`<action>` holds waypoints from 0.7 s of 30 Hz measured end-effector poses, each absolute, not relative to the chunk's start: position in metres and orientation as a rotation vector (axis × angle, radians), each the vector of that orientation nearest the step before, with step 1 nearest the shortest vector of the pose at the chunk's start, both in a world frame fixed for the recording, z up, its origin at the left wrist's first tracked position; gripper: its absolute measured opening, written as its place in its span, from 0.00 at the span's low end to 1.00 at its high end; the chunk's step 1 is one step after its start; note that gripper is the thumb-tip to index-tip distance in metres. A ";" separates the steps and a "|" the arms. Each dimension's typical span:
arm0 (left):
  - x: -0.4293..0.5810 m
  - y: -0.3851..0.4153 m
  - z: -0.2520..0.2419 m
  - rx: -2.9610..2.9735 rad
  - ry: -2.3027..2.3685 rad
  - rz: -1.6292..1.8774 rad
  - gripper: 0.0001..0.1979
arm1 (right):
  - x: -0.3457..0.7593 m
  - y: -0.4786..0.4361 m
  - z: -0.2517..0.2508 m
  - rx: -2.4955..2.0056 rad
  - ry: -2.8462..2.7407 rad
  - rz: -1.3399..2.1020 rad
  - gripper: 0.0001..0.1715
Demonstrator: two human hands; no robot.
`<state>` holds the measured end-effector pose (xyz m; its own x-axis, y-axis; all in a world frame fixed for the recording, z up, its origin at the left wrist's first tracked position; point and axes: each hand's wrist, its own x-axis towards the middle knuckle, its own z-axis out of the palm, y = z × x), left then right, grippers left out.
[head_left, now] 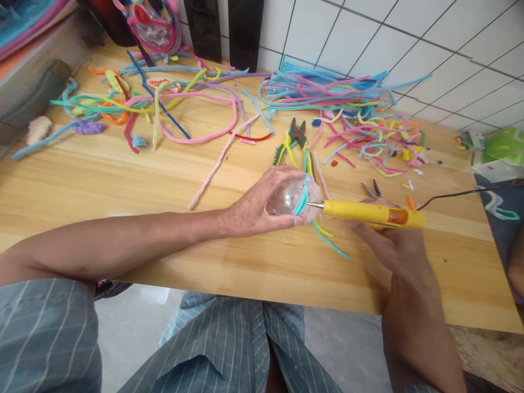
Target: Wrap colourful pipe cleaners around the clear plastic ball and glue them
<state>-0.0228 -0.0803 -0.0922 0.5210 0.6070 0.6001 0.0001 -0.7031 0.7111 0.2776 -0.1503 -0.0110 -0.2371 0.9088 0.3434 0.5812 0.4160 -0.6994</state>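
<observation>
My left hand (264,204) is closed around a clear, rounded plastic piece (286,197), which looks like a bottle part. Teal and pink pipe cleaners (303,197) run across its right end. In my right hand (388,240) is a yellow hot glue gun (352,212), pointing left, its metal nozzle at the pipe cleaners on the plastic. Whether the tip touches them I cannot tell. Yellow and teal pipe cleaner ends (333,245) stick out below the piece. Just behind it lie green-handled cutting pliers (298,134), partly covered by yellow strands.
A bundle of blue and pink pipe cleaners (327,90) lies against the tiled wall. Loose bent pieces spread left (196,109) and right (376,142). Needle-nose pliers (373,189) lie behind the glue gun, whose black cord (450,194) runs right. A green-and-white container (499,153) stands at the right.
</observation>
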 end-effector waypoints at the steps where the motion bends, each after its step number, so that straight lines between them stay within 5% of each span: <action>1: -0.023 -0.080 -0.092 2.093 0.492 1.176 0.43 | 0.279 -0.150 -0.012 -1.272 -1.929 0.554 0.08; 21: -0.023 -0.081 -0.091 2.120 0.494 1.195 0.42 | 0.277 -0.151 -0.015 -1.275 -1.862 0.587 0.07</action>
<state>-0.0227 -0.0812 -0.0907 0.5146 0.5985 0.6140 0.0100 -0.7202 0.6937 0.2775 -0.1508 -0.0151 -0.1843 0.9200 0.3459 0.5552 0.3878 -0.7358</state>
